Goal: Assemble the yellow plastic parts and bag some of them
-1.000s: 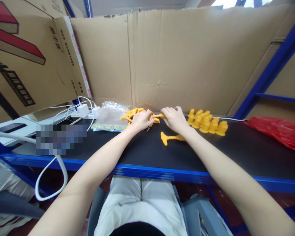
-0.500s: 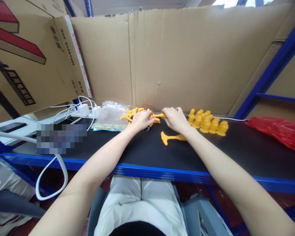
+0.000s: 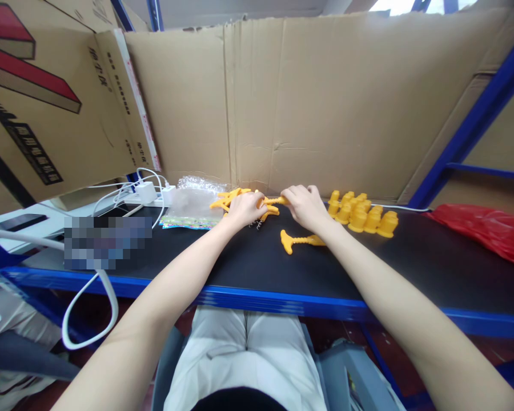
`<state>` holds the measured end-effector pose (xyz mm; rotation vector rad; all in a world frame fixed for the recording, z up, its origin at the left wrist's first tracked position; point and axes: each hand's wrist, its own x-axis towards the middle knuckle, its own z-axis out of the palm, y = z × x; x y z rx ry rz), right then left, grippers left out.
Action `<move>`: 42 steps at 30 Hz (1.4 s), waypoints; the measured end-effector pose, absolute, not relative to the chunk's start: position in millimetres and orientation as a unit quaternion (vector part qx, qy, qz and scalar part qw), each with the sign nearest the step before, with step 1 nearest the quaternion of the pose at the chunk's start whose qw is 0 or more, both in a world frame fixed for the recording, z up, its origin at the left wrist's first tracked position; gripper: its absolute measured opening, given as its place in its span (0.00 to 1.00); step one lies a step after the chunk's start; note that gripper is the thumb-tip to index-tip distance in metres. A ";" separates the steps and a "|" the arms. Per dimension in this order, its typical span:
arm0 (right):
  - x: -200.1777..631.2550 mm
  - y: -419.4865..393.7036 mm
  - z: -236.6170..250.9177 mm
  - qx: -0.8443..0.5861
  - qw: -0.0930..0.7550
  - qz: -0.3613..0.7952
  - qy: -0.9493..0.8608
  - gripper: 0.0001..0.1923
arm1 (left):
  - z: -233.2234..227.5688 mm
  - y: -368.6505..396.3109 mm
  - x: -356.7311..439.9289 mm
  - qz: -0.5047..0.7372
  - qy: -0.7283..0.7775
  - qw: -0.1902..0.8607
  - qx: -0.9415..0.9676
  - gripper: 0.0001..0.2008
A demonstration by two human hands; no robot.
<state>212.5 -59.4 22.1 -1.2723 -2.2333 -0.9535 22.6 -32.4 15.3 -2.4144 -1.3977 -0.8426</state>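
At the far left corner of the desk (image 3: 411,268), white chargers and cables (image 3: 148,191) lie plugged in against the cardboard box (image 3: 47,108), out of the working area. Just right of them, along the back edge, a clear plastic bag (image 3: 192,202) rests flat on a colourful printed card (image 3: 180,222), near enough to the left hand to be reached without stretching.

The left hand (image 3: 244,209) is curled over the heap of yellow stick pieces (image 3: 231,198) near the middle of the back edge. Its fingers close on one of them, though exactly how the piece sits in the grip is hidden under the knuckles. The right hand (image 3: 306,205) meets it from the other side, fingertips pinched on the end of a yellow stick (image 3: 276,201) that spans the gap between the two hands, so both hold the same part, each steadying one end.

In front of the right wrist, a single yellow ridged stick with a flared foot (image 3: 297,240) lies alone on the black top, apart from the heap, as if set aside. Further right, a cluster of yellow caps (image 3: 362,216) stands upright along the back edge beside the cardboard wall (image 3: 325,97), close to the right hand. At the far right edge lies a red plastic bag (image 3: 484,228), well apart from everything.
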 end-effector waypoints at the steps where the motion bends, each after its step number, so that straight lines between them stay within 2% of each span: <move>1: 212.4 -59.8 22.9 -0.458 0.201 -0.342 -0.796 0.10 | 15.6 -32.7 22.9 -0.288 -0.476 0.111 -0.824 0.15; 7: 218.4 -57.4 21.3 -0.451 0.207 -0.291 -0.818 0.09 | 16.1 -32.7 20.7 -0.281 -0.479 0.111 -0.825 0.14; 12: 221.4 -53.0 14.7 -0.432 0.206 -0.247 -0.843 0.13 | 15.8 -30.7 16.9 -0.266 -0.492 0.110 -0.822 0.13; 31: 211.1 -64.2 25.9 -0.476 0.182 -0.347 -0.787 0.13 | 16.2 -31.1 21.9 -0.273 -0.470 0.099 -0.834 0.12; 42: 211.6 -64.1 25.5 -0.496 0.180 -0.338 -0.780 0.12 | 15.4 -30.2 24.2 -0.274 -0.470 0.100 -0.833 0.11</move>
